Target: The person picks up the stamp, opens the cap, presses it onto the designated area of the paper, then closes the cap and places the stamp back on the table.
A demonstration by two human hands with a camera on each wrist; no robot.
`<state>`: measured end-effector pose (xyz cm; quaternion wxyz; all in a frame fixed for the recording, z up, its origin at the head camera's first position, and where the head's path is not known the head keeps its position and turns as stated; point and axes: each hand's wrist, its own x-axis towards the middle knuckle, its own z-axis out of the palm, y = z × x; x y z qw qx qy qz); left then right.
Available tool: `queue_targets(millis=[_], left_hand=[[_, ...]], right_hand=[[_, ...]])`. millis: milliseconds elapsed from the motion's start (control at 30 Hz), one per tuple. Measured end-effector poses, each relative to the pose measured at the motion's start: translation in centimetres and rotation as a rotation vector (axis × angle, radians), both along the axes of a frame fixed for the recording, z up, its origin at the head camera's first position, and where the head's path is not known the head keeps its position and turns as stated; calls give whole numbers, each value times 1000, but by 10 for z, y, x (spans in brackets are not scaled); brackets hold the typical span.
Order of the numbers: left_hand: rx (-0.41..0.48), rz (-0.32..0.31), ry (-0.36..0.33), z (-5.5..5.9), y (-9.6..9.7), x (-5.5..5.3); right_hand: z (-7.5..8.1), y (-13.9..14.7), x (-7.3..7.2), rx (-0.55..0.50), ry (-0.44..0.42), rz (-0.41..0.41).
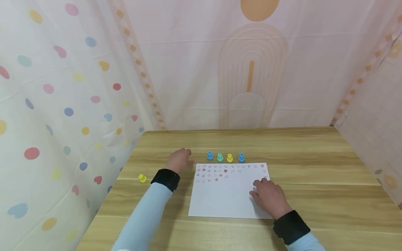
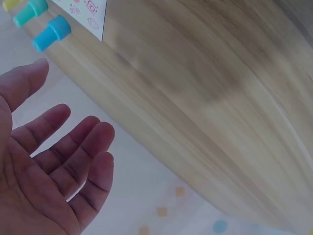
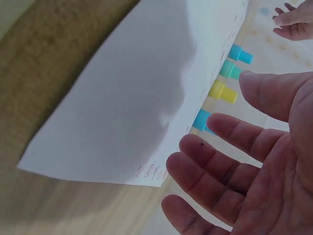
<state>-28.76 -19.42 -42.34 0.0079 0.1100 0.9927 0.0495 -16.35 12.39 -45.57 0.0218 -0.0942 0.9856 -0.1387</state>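
Note:
A white sheet of paper point(image 1: 226, 198) lies on the table, with rows of small red and purple stamped prints along its upper part. Behind its far edge stand several small stamps: a blue one point(image 1: 210, 156), a green one point(image 1: 220, 158), a yellow one point(image 1: 230, 158) and another blue one point(image 1: 241, 158). My left hand point(image 1: 178, 161) is left of this row, fingers loosely bent; its palm point(image 2: 44, 181) is bare in the left wrist view. Over the paper's right side is my right hand point(image 1: 270, 197), its relaxed fingers point(image 3: 195, 176) holding nothing.
Off to the left, a yellow stamp point(image 1: 142, 178) sits apart on the wooden table point(image 1: 314, 167), tilted. Patterned curtains point(image 1: 188, 69) hang behind the table and at both sides. Black bands point(image 1: 165, 179) circle both wrists.

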Motion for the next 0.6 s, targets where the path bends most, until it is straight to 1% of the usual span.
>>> queue_targets(millis=[133,333,500,600], left_hand=[[-10,11,-5,-1,-10,1],[-2,74,-40,3,-29,6],[17,106,-46,4,-49,10],[17,131,-52,3,-64,11]], right_hand=[[1,0,0,-3,5,-1],[1,0,0,-2,-1,-3],[2,0,0,4,3,0],[2,0,0,3,3,0]])
